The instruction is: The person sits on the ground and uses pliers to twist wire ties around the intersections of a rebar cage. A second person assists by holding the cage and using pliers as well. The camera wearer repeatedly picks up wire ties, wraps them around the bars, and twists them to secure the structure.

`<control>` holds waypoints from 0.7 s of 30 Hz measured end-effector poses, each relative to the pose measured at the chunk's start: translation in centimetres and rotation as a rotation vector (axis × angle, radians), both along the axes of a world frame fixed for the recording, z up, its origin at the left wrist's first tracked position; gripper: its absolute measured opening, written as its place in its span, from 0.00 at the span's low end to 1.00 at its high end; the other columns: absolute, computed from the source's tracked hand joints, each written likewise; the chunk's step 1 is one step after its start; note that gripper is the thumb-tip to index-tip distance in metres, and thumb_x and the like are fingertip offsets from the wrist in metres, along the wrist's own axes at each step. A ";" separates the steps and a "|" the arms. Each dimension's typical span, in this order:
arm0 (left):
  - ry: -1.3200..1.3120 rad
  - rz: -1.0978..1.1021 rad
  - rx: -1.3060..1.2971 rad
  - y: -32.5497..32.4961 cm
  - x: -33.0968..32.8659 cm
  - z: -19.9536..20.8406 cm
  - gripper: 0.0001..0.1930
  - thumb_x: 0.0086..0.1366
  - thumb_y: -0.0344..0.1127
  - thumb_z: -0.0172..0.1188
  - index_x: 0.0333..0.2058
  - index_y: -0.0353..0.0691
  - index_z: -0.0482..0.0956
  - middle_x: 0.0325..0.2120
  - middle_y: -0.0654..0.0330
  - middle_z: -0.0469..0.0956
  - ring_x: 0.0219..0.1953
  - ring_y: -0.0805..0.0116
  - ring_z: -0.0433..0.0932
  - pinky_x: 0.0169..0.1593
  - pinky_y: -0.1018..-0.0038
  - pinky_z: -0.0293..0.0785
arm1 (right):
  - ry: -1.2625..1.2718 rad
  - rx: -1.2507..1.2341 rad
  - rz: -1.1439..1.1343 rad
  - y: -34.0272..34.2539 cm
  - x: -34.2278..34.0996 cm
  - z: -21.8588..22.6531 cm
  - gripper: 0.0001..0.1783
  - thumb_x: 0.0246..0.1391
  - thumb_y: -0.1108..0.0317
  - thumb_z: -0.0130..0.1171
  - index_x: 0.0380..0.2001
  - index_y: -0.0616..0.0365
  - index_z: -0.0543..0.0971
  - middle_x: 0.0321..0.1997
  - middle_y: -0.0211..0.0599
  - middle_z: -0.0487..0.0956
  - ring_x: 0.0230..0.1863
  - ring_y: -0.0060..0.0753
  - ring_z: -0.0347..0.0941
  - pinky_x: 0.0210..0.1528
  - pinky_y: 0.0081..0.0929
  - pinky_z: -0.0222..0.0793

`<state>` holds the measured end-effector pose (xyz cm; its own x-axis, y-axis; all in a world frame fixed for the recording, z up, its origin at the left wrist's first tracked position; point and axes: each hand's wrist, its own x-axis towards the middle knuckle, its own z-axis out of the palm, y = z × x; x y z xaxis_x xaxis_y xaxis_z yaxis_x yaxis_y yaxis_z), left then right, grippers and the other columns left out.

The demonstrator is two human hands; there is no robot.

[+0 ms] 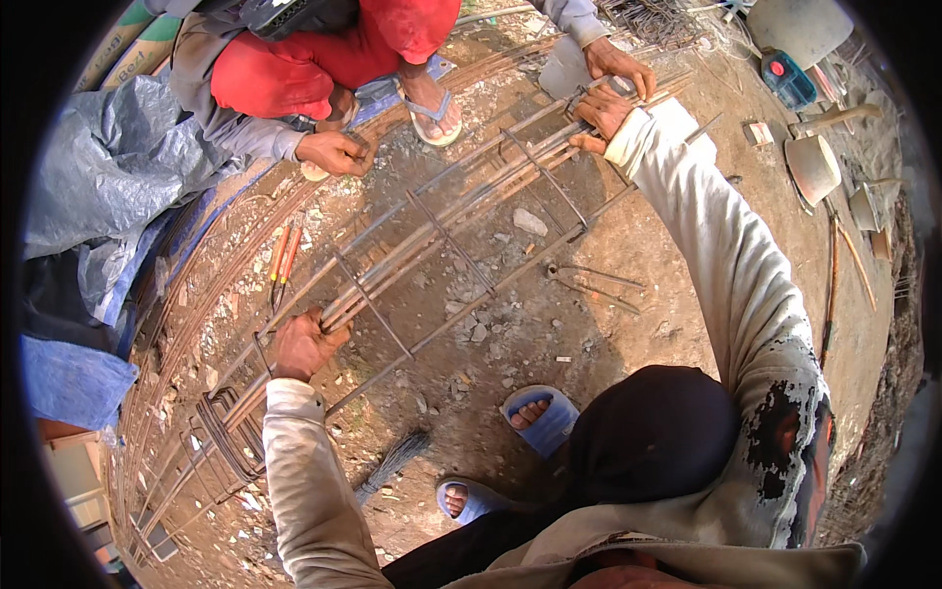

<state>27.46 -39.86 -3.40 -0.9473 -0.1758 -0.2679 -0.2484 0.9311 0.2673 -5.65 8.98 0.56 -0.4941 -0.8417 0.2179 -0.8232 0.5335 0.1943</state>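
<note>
A long cage of steel reinforcing bars (453, 218) with square wire stirrups (452, 243) slants across the ground before me. My left hand (306, 346) is closed around the bars at the cage's near-left part. At the far right end, my right hand (605, 110) wraps its fingers over the bars; what lies under the palm is hidden. Beside it, a co-worker's hand (628, 69) touches the same end. The co-worker's other hand (336, 152) is held near the knee, holding something small and dark. Several stirrups (231, 434) are bunched near my left wrist.
Orange-handled pincers (286, 257) lie left of the cage, a bundle of thin wire (392, 463) by my left forearm. Bent rods (594, 285) rest right of the cage. A grey tarp (118, 162) is at left; a bucket (812, 169) and a teal jug (788, 80) stand far right.
</note>
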 end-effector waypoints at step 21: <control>0.455 -0.094 -0.245 6.4 5.0 2.7 0.42 0.57 0.56 0.64 0.63 0.39 0.60 0.53 0.40 0.68 0.53 0.39 0.68 0.59 0.49 0.61 | -0.997 -1.369 -0.303 -0.5 21.1 -3.4 0.13 0.60 0.71 0.57 0.47 0.62 0.75 0.39 0.43 0.82 0.36 0.27 0.80 0.38 0.22 0.78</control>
